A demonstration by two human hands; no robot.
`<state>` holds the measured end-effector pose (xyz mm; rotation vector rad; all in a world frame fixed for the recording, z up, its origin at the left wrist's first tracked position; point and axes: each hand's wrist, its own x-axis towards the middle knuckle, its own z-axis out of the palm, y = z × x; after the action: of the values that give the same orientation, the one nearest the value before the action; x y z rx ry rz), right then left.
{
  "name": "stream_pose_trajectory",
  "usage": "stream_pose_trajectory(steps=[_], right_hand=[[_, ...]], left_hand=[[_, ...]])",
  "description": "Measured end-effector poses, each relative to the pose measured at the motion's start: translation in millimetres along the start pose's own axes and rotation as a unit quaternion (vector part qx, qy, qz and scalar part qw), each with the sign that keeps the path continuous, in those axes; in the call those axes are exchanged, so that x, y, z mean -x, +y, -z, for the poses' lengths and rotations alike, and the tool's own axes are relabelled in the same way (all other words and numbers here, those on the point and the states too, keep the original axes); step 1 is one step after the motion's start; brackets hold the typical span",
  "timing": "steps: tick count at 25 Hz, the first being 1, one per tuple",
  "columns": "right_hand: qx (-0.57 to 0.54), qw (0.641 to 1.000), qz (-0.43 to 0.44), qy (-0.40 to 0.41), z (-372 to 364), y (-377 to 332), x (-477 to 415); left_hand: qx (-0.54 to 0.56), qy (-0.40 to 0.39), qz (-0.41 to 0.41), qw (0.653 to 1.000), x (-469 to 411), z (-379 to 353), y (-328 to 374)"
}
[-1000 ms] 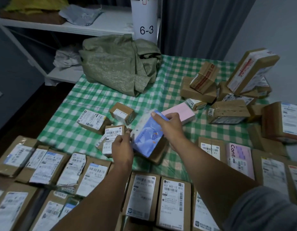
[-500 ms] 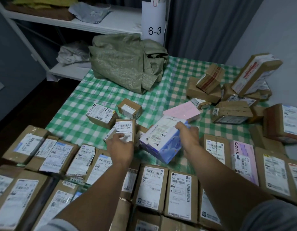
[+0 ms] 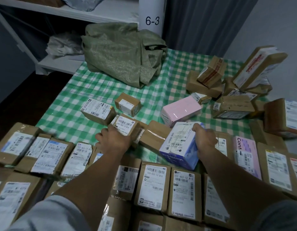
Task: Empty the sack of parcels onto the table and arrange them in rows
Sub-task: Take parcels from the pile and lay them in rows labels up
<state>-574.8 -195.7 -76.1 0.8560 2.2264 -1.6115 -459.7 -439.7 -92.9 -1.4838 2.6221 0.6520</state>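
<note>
Flat brown cardboard parcels with white labels lie in rows, farthest from the sack. Nearer the sack, the left hand grips one small taped brown box and the right hand clasps one glossy, tilted blue-and-white carton above the green-checked worktop. Closer still to it sit two squat brown boxes and one smooth pink box, before the crumpled green woven sack itself.
</note>
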Motion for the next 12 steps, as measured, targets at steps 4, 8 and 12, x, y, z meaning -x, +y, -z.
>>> stream_pose_trajectory(steps=[4,8,12], right_hand=[[-0.054,0.997,-0.030,-0.053,-17,-2,7],[-0.050,0.994,-0.041,-0.088,-39,1,8],[-0.064,0.990,-0.038,-0.120,-67,3,14]], left_hand=[[0.046,0.023,0.041,0.998,-12,8,-9],[0.111,0.042,0.056,0.991,-23,13,-14],[0.136,0.060,0.056,0.987,-28,19,-19]])
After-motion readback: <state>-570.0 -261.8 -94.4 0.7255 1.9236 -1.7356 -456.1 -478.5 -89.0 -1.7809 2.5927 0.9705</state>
